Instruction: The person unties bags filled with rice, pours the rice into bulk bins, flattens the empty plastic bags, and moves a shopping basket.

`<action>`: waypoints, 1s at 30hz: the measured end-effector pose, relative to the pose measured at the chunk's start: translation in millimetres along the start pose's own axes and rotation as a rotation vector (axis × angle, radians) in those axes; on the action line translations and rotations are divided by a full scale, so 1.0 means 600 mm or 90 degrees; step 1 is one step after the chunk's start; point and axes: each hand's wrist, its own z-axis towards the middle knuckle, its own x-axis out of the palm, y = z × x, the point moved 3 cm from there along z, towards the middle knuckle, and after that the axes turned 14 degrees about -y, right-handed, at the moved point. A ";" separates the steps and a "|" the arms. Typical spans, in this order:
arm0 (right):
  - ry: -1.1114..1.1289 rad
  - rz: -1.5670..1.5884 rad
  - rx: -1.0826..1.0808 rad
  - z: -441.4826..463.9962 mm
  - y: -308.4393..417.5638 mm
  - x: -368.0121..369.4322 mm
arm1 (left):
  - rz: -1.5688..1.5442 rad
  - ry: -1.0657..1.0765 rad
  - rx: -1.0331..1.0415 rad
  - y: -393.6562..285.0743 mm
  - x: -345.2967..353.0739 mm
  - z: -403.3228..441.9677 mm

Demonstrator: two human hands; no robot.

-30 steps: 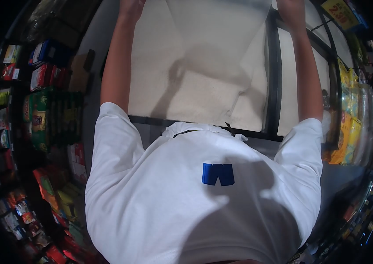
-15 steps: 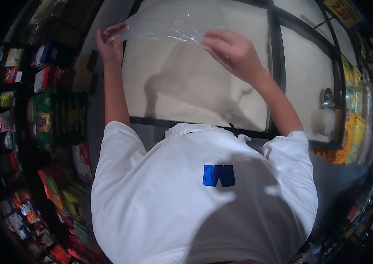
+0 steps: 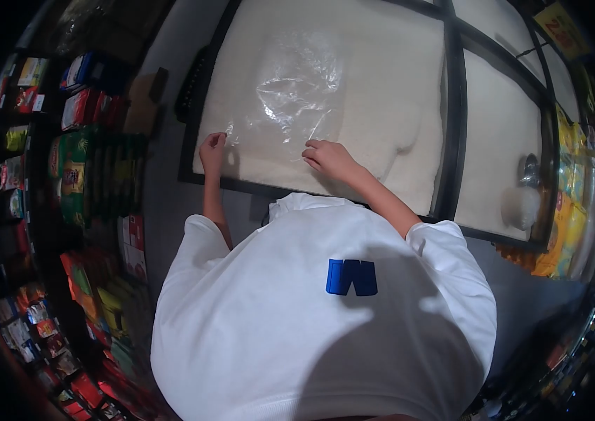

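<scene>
The clear bag (image 3: 296, 90) stretches beyond left hand (image 3: 212, 151) and right hand (image 3: 330, 158), each grip pinching its edge.

Glare streaks the bag (image 3: 296, 88), and a broad dark shadow covers part of my shirt (image 3: 248, 316). The packets (image 3: 73, 175) look dim. My round view bends straight edges, blackening at the corners.

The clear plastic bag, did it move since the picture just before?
Yes. The clear plastic bag has moved closer to the person: it is now much nearer the near black rim than before.
</scene>
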 end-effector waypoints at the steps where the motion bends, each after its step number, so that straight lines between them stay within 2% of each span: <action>1: 0.054 0.016 0.045 -0.011 0.001 0.011 | 0.025 -0.014 -0.006 -0.001 -0.002 -0.014; 2: 0.054 0.015 0.047 -0.021 0.001 0.014 | 0.025 -0.011 -0.005 -0.003 -0.001 -0.030; 4: 0.160 0.023 0.128 -0.038 0.000 0.018 | 0.155 -0.086 0.140 -0.034 -0.001 -0.059; 6: 0.120 0.041 0.134 -0.046 0.006 -0.001 | 0.162 -0.053 0.150 -0.050 0.005 -0.072; 9: 0.067 0.065 0.176 -0.054 0.020 -0.047 | 0.213 -0.021 0.256 -0.083 0.042 -0.090; 12: -0.003 0.040 0.238 -0.072 0.032 -0.083 | 0.151 0.094 0.276 -0.115 0.103 -0.117; 14: -0.065 0.025 0.293 -0.089 0.054 -0.116 | 0.137 0.209 0.367 -0.147 0.149 -0.141; 18: -0.219 -0.026 0.439 -0.188 0.076 -0.135 | 0.059 0.417 0.414 -0.224 0.240 -0.217; 21: -0.332 -0.101 0.548 -0.290 0.117 -0.135 | 0.000 0.511 0.491 -0.239 0.300 -0.270; 23: -0.370 -0.134 0.691 -0.353 0.158 -0.141 | -0.042 0.586 0.527 -0.265 0.337 -0.310; 27: -0.419 -0.161 0.800 -0.455 0.224 -0.145 | -0.101 0.675 0.560 -0.309 0.390 -0.402; 30: -0.526 -0.215 0.871 -0.512 0.259 -0.200 | -0.121 0.755 0.568 -0.330 0.416 -0.492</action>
